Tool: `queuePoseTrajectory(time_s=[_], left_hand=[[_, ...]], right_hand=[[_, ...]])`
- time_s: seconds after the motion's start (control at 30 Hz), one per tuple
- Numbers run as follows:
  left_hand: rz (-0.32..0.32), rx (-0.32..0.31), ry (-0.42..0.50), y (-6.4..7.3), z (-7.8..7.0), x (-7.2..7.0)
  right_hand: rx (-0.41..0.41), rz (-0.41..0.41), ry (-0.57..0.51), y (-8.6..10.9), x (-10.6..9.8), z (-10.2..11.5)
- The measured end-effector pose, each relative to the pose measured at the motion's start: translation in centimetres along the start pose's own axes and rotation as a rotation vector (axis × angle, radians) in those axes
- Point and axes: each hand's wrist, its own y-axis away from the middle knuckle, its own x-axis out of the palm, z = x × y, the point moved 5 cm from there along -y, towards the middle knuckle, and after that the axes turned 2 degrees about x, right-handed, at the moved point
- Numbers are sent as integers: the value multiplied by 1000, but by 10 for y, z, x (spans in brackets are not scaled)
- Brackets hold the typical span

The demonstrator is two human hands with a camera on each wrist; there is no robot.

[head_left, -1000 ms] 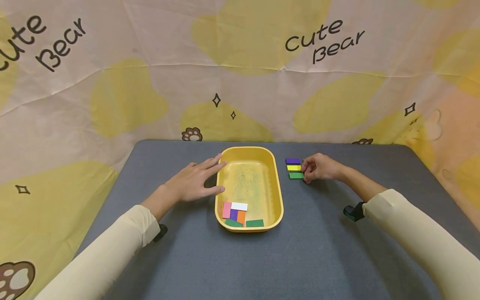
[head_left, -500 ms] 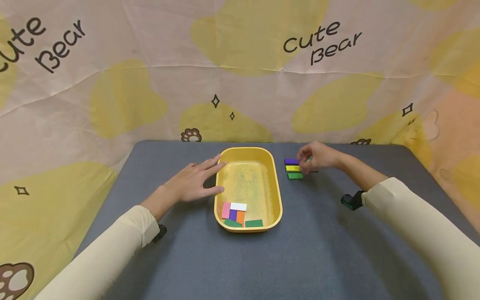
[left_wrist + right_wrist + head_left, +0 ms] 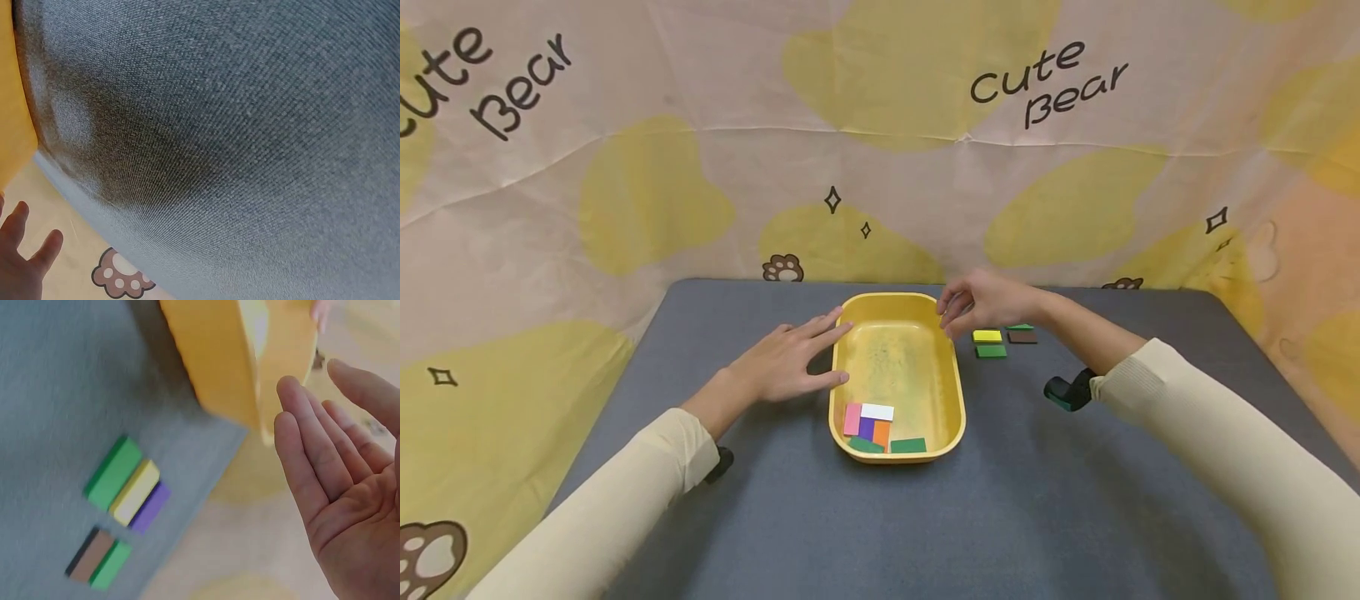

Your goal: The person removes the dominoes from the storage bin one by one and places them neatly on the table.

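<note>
My left hand (image 3: pixel 790 362) lies spread at the left rim of a yellow tray (image 3: pixel 958 392), fingers straight and fingertips over the rim; its fingers (image 3: pixel 47 250) show at the lower left of the left wrist view. At the tray's far right corner hovers my right hand (image 3: pixel 985 302), fingers loosely bent, thumb and fingertips apart. The right wrist view shows its palm (image 3: pixel 356 519) with nothing visible in it. Below that hand on the table sit a yellow block (image 3: pixel 987 337), two green blocks (image 3: pixel 115 472), a brown block (image 3: pixel 1022 337) and a purple block (image 3: pixel 150 507), which the hand hides in the head view.
Inside the tray's near end lie a pink block (image 3: pixel 852 419), a white block (image 3: pixel 877 412), a purple one, an orange block (image 3: pixel 882 433) and two dark green pieces (image 3: pixel 908 446). A printed cloth (image 3: pixel 880 167) hangs behind the grey table (image 3: pixel 880 533).
My right hand has moved left from the blocks to the tray's far right corner, uncovering the brown block and part of a green one. The left hand stays at the rim.
</note>
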Motion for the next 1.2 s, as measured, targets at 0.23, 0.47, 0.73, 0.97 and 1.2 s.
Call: queuePoseTrajectory(time_s=[0.23,0.47,0.73,0.97,1.2], left_hand=[[3,-5,1,0,1,0],[-2,-2,-3,-1,1,-1],[5,-3,-3,0,2,0],[4,-6,10,0,1,1],[-8,8,8,0,2,0]], right_hand=[[5,112,21,-14,36,11],[15,242,23,-24,62,13],[28,350,46,-32,78,14],[86,436,126,-37,88,13],[124,514,154,-42,97,13]])
